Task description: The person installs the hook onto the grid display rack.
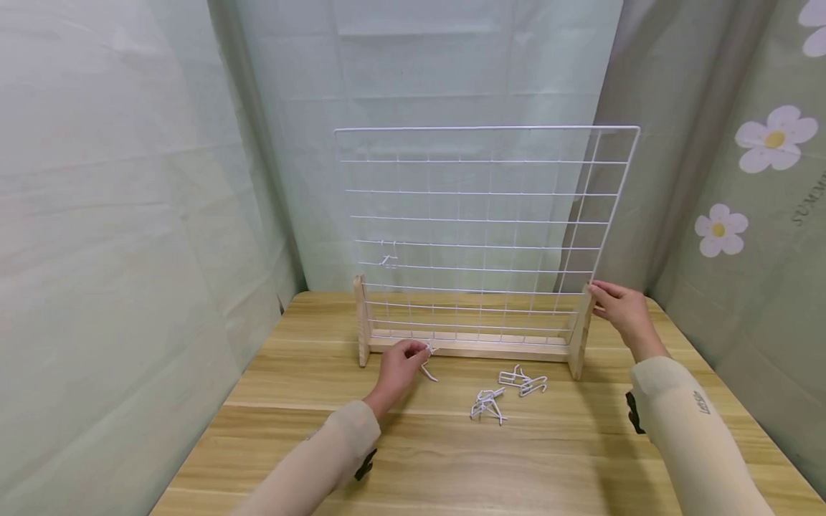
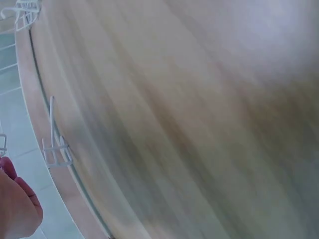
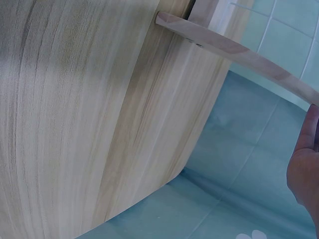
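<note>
My left hand (image 1: pixel 400 369) is low at the front of a white wire grid rack (image 1: pixel 487 127), pinching a white wire hook (image 1: pixel 432 349) at its fingertips. A curved white prong (image 1: pixel 429 373) shows just below those fingers. In the left wrist view, a wire hook (image 2: pixel 57 152) sits near the fingers, against the rack's base. My right hand (image 1: pixel 622 315) holds the top of the rack's right wooden upright (image 1: pixel 581 333) between thumb and fingers. The right wrist view shows a fingertip touching that upright (image 3: pixel 239 52). Another hook (image 1: pixel 388 260) hangs on the grid at left.
Two small heaps of white wire hooks, one nearer (image 1: pixel 488 405) and one farther (image 1: pixel 523 380), lie on the wooden table (image 1: pixel 413 459) before the rack. A left wooden upright (image 1: pixel 361 319) and a wooden base bar (image 1: pixel 477 348) support the grid. Pale green curtains (image 1: pixel 161 179) surround the table.
</note>
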